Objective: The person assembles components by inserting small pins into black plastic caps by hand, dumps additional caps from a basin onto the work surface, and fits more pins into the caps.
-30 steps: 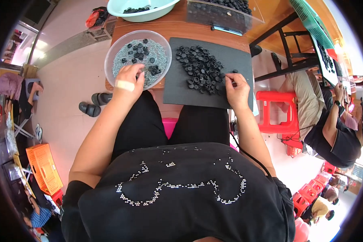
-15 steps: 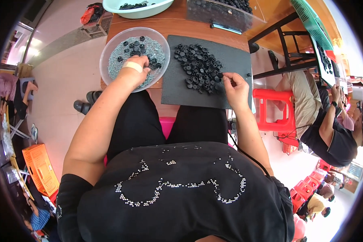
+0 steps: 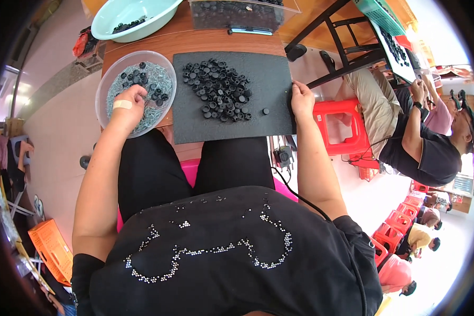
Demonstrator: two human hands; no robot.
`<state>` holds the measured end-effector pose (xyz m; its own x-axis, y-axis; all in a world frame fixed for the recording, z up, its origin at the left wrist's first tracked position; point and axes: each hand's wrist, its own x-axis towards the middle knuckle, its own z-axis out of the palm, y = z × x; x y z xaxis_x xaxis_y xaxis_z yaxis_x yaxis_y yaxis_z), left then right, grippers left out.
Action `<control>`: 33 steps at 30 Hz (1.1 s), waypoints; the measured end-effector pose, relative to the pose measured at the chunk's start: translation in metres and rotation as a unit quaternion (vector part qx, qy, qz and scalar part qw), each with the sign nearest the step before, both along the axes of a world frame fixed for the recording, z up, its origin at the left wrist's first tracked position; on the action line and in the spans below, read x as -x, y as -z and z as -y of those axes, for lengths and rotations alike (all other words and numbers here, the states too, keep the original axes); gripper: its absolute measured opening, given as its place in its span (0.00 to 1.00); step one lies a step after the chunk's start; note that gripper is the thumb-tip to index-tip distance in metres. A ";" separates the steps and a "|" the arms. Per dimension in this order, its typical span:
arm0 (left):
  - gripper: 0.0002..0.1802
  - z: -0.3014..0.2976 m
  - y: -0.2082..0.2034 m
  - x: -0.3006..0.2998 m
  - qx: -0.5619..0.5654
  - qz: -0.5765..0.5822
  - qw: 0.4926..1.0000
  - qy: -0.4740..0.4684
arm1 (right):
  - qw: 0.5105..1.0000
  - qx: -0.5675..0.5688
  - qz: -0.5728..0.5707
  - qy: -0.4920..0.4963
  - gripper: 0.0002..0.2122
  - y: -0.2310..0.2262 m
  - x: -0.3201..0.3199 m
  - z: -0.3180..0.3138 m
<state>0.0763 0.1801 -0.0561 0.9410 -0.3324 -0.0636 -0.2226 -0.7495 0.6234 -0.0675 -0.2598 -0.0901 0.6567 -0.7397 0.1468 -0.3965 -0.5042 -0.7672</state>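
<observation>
My left hand (image 3: 130, 102), with a tan plaster on its back, is over the clear round bowl (image 3: 101, 100). Its fingers are curled closed, and whatever they hold is hidden. Silvery screws (image 3: 151, 68) fill the bowl, with several small round black caps (image 3: 158, 95) lying on top. At the right edge of the dark mat (image 3: 271, 79), my right hand (image 3: 302, 101) has thumb and fingers pressed together; I cannot make out anything between them. A pile of black caps (image 3: 218, 89) covers the middle of the mat. One single cap (image 3: 265, 111) lies apart, left of my right hand.
Behind the bowl, a pale green basin (image 3: 102, 23) holds more black parts. A clear bin (image 3: 205, 18) of black parts stands at the back, a light blue pen-like item (image 3: 250, 31) before it. A red stool (image 3: 321, 129) and a seated person (image 3: 421, 142) are to the right.
My right hand has moved from beside the pile to the mat's right edge. A lone cap now shows apart from the pile. My left hand stays over the bowl; the whole view has shifted.
</observation>
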 end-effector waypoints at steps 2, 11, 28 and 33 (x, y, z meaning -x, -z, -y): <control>0.10 -0.007 -0.004 -0.002 0.046 -0.011 0.999 -0.024 | 0.999 -0.026 0.026 0.016 0.10 -0.001 0.000 0.002; 0.13 -0.027 -0.041 0.034 0.272 -0.141 0.943 -0.132 | 0.969 -0.190 0.144 -0.068 0.06 -0.049 0.006 -0.027; 0.09 0.071 -0.055 0.143 0.507 -0.572 0.641 -0.076 | 0.905 -0.131 0.078 -0.396 0.06 -0.099 0.067 -0.217; 0.09 0.077 -0.048 0.147 0.531 -0.570 0.621 -0.086 | 0.918 -0.128 0.090 -0.363 0.05 -0.096 0.064 -0.214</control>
